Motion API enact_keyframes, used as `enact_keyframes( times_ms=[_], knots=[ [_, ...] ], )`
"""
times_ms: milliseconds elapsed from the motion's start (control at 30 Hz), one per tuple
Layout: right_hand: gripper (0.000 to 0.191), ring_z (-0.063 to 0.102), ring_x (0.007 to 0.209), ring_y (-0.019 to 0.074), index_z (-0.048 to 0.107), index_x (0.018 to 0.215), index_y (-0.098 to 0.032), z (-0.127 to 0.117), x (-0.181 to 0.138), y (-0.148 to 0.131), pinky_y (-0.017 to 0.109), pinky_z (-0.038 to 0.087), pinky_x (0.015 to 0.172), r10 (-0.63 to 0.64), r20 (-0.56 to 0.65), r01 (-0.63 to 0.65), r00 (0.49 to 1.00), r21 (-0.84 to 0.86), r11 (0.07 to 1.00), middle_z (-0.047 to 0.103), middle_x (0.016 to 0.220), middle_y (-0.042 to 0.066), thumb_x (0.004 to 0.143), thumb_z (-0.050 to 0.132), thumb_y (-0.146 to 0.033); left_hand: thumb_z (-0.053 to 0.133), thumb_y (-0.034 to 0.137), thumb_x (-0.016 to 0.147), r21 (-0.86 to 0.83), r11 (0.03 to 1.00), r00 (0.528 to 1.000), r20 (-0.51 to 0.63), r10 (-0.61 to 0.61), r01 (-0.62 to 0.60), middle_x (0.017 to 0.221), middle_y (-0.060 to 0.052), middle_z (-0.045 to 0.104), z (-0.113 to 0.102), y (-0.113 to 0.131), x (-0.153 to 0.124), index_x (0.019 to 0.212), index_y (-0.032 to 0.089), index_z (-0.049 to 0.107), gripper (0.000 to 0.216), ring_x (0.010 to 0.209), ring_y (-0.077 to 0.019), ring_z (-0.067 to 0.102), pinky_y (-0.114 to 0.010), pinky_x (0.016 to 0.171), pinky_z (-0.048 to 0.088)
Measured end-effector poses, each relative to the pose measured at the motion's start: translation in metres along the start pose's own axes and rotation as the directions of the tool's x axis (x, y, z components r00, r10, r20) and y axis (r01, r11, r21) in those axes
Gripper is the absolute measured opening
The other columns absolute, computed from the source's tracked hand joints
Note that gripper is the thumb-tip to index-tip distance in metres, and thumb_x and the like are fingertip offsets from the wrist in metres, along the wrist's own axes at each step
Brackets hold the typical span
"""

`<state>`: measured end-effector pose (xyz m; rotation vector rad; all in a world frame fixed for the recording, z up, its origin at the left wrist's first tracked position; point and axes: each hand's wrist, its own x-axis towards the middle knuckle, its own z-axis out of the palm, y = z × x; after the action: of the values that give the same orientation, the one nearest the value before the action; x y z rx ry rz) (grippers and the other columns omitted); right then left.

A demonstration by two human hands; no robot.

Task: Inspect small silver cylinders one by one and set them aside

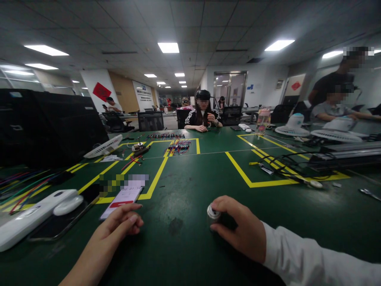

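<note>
My right hand (238, 228) has its thumb and index finger around a small, short cylinder with a white top (213, 213), which appears to stand on the green table. What kind of thing it is I cannot make out. To the left, my left hand (119, 226) is held over the near end of a lit smartphone (126, 194). Its index finger is stretched out by a red button on the screen, while the other fingers are loosely curled with nothing in them. Whether a fingertip touches the screen is unclear.
Left of the phone lie a dark phone (65, 218), a white rounded device (68, 204) and a long white case (38, 214). Wired circuit boards (178, 147) sit farther back. Black cables (285, 171) and white fans (293, 125) are at right. A person (204, 115) sits opposite.
</note>
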<state>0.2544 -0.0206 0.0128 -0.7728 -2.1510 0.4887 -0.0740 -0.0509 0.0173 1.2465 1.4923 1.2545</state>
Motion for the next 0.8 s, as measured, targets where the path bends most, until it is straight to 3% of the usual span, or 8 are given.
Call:
enact_keyframes(
  times_ms=[100, 233, 333, 467, 600, 800],
  knots=[
    [0.038, 0.053, 0.093, 0.0127, 0.047, 0.109, -0.022, -0.002, -0.001, -0.003, 0.029, 0.046, 0.085, 0.085, 0.036, -0.086, 0.996, 0.003, 0.996, 0.054, 0.104, 0.004, 0.075, 0.061, -0.016, 0.063, 0.043, 0.077, 0.133, 0.990, 0.998, 0.035, 0.051, -0.055, 0.076, 0.000, 0.069, 0.010, 0.002, -0.001, 0.102, 0.025, 0.062, 0.031, 0.072, -0.0228, 0.063, -0.032, 0.068, 0.050],
    [0.064, 0.054, 0.092, 0.0125, 0.036, 0.120, -0.021, 0.000, -0.002, -0.001, 0.030, 0.046, 0.086, 0.218, 0.016, -0.219, 0.976, 0.091, 0.972, 0.055, 0.104, 0.003, 0.067, 0.071, -0.021, 0.058, 0.038, 0.083, 0.231, 0.954, 0.969, 0.199, 0.148, -0.193, 0.087, -0.001, 0.068, 0.052, 0.015, -0.009, 0.106, 0.028, 0.059, 0.025, 0.082, -0.0235, 0.063, -0.032, 0.072, 0.049],
    [0.053, 0.055, 0.091, 0.0122, 0.041, 0.112, -0.018, 0.002, 0.001, 0.002, 0.029, 0.046, 0.084, 0.246, 0.041, -0.249, 0.969, 0.146, 0.957, 0.057, 0.101, 0.003, 0.067, 0.070, -0.019, 0.055, 0.032, 0.086, 0.230, 0.916, 0.908, 0.342, 0.240, -0.329, 0.092, -0.002, 0.068, 0.094, 0.033, -0.011, 0.109, 0.026, 0.058, 0.024, 0.081, -0.0215, 0.063, -0.032, 0.071, 0.049],
    [0.040, 0.056, 0.088, 0.0119, 0.046, 0.103, -0.017, 0.002, 0.004, 0.004, 0.027, 0.047, 0.081, 0.220, 0.069, -0.229, 0.973, 0.185, 0.956, 0.058, 0.097, 0.003, 0.069, 0.068, -0.017, 0.059, 0.025, 0.084, 0.229, 0.832, 0.829, 0.399, 0.393, -0.505, 0.093, -0.003, 0.065, 0.134, 0.057, -0.007, 0.098, 0.024, 0.065, 0.016, 0.082, -0.0206, 0.060, -0.033, 0.072, 0.047],
    [0.038, 0.056, 0.088, 0.0120, 0.047, 0.102, -0.016, 0.000, 0.005, 0.003, 0.027, 0.047, 0.081, 0.207, 0.082, -0.220, 0.975, 0.190, 0.957, 0.058, 0.097, 0.003, 0.069, 0.068, -0.017, 0.061, 0.024, 0.082, 0.224, 0.806, 0.805, 0.404, 0.435, -0.548, 0.082, -0.001, 0.063, 0.140, 0.069, -0.003, 0.078, 0.023, 0.069, 0.009, 0.079, -0.0199, 0.060, -0.032, 0.070, 0.045],
    [0.035, 0.055, 0.088, 0.0121, 0.049, 0.100, -0.017, -0.005, 0.004, 0.000, 0.027, 0.045, 0.080, 0.227, 0.096, -0.240, 0.969, 0.156, 0.958, 0.057, 0.096, 0.002, 0.070, 0.065, -0.014, 0.054, 0.030, 0.088, 0.281, 0.808, 0.842, 0.336, 0.423, -0.518, 0.095, -0.003, 0.062, 0.118, 0.061, 0.001, 0.093, 0.025, 0.069, 0.017, 0.091, -0.0222, 0.059, -0.034, 0.078, 0.045]
  ],
)
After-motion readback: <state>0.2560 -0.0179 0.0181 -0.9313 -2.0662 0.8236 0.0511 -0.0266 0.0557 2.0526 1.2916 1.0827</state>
